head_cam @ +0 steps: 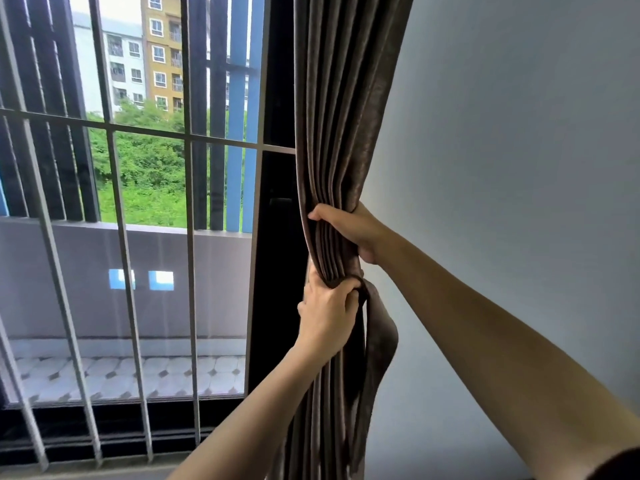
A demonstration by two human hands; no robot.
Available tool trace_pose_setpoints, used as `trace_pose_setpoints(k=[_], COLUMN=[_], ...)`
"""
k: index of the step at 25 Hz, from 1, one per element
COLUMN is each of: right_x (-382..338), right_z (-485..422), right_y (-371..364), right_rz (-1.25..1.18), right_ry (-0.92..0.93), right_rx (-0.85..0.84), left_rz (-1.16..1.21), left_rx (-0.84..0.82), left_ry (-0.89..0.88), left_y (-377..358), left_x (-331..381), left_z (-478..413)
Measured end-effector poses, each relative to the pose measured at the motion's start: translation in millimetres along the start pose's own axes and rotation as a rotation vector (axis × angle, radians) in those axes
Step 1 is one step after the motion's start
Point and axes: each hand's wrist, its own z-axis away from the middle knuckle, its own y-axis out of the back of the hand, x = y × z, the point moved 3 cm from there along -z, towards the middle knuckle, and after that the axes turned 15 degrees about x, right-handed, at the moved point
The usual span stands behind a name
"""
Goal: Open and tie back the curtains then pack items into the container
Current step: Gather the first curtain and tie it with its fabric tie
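A brown pleated curtain (341,109) hangs bunched at the right edge of the window, drawn clear of the glass. My right hand (349,228) grips the gathered folds from the right side, at the narrowest point. Just below it, my left hand (327,315) holds a matching brown tie-back band (379,336) that wraps around the bundle, with a loop of the band hanging down to the right. Below the hands the curtain falls in loose folds to the bottom of the view.
A window with grey metal bars (119,209) fills the left half, looking onto a tiled balcony (138,375). A dark window frame (273,271) stands beside the curtain. A plain pale wall (519,150) fills the right. No container is in view.
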Motion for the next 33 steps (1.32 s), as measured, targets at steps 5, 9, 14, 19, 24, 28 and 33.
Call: trace_pose_setpoints(k=[5, 9, 14, 19, 24, 28, 33], right_x=[4.9, 8.6, 12.7, 12.5, 11.8, 15.7, 52.4], right_z=[1.1, -2.4, -5.4, -1.3, 1.4, 7.9, 9.8], right_y=[4.5, 8.9, 7.7, 3.8, 8.7, 8.4, 44.5], right_rz=[-0.036, -0.038, -0.043, -0.098, -0.128, -0.160, -0.004], right_ry=[-0.058, -0.087, -0.100, -0.082, -0.121, -0.120, -0.019], right_rx=[0.044, 0.046, 0.040, 0.025, 0.030, -0.094, -0.196], left_rz=[0.035, 0.064, 0.375, 0.184, 0.140, 0.120, 0.120], left_rx=[0.200, 0.268, 0.287, 0.240, 0.234, 0.396, 0.430], left_ry=[-0.061, -0.032, 0.281, 0.461, 0.559, 0.616, 0.627], left_y=[-13.2, -15.1, -4.2, 10.5, 3.2, 2.4, 1.8], left_x=[1.2, 10.1, 8.4, 17.1, 28.9, 31.9, 26.7], left_z=[7.5, 11.6, 1.9, -8.7, -9.2, -10.4, -14.1])
